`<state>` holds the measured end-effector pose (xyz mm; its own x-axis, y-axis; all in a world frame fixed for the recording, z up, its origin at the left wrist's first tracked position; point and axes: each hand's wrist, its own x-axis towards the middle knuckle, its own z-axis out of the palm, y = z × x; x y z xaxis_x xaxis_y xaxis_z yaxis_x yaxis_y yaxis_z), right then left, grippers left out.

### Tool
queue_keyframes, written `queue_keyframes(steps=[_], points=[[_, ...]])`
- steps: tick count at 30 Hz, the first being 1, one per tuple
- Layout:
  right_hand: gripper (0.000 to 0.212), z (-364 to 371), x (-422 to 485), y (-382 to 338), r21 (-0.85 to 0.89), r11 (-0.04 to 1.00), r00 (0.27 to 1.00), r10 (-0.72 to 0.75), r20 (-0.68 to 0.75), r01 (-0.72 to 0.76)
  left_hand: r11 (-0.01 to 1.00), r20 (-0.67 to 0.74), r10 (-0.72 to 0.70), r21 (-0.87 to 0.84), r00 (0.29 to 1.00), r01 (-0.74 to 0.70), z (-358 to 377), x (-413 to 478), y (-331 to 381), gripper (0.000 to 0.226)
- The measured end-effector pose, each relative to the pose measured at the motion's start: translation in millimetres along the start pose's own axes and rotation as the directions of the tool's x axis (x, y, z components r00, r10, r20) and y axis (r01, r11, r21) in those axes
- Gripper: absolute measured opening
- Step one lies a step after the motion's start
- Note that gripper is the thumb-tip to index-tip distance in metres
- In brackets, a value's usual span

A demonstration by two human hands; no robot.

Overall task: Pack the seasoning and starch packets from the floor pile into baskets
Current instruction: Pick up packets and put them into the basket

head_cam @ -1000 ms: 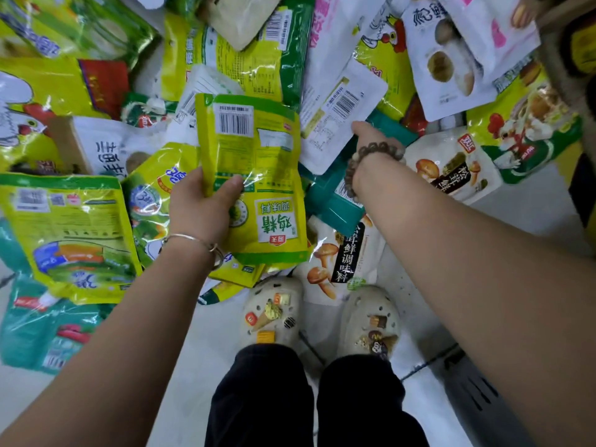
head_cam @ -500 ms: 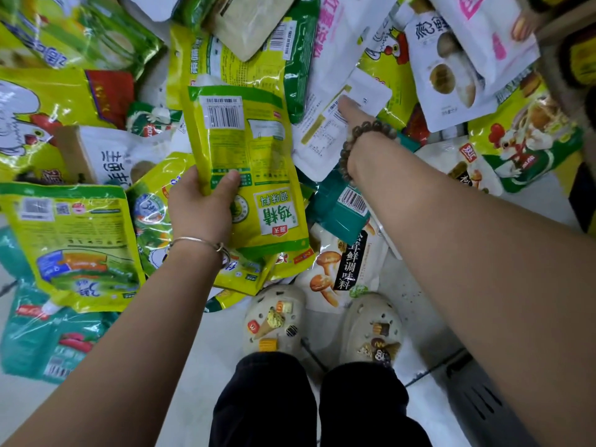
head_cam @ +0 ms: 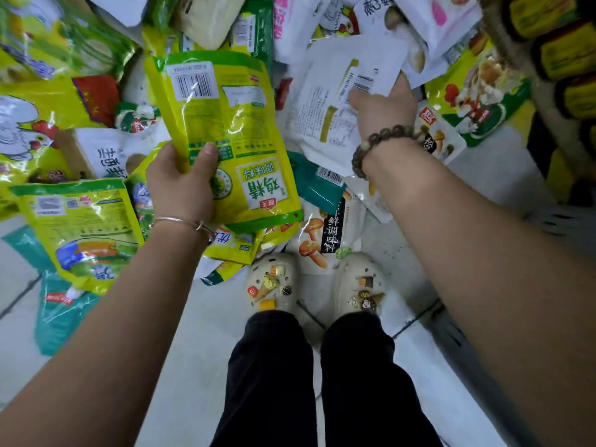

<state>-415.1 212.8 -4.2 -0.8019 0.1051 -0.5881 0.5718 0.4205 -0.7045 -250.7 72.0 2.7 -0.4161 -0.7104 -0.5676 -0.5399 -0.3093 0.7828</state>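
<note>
Grips glossy, crinkled yellow-green pouch (head_cam: 219,130) in left hand (head_cam: 180,188), thumb curled across its front, above floor pile (head_cam: 80,221). Pinches flat white matte packet (head_cam: 338,101) at barcode edge, right hand (head_cam: 383,108) thumb against fingers.

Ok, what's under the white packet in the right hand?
Beneath the white packet, a teal packet shows at the near edge and a red sliver at the left; whatever lies under the middle is covered.

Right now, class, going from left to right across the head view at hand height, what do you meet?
Yellow chicken-print packet → left hand → yellow-green seasoning packet it grips → white barcode packet → right hand holding it → rooster packet.
</note>
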Motion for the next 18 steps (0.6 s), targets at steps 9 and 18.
queue_keyframes(steps=[9,18], points=[[0.029,-123.7,-56.9,-21.4,0.423,0.906,1.0,-0.001,0.011,-0.004,0.984,0.04,0.055,0.165,0.998,-0.06,8.4,-58.2,46.4,0.018],[0.026,-254.2,-154.6,-34.2,0.701,0.71,0.991,0.032,-0.128,0.067,0.987,0.259,0.148,0.027,0.954,-0.16,49.0,-172.7,108.9,0.011]])
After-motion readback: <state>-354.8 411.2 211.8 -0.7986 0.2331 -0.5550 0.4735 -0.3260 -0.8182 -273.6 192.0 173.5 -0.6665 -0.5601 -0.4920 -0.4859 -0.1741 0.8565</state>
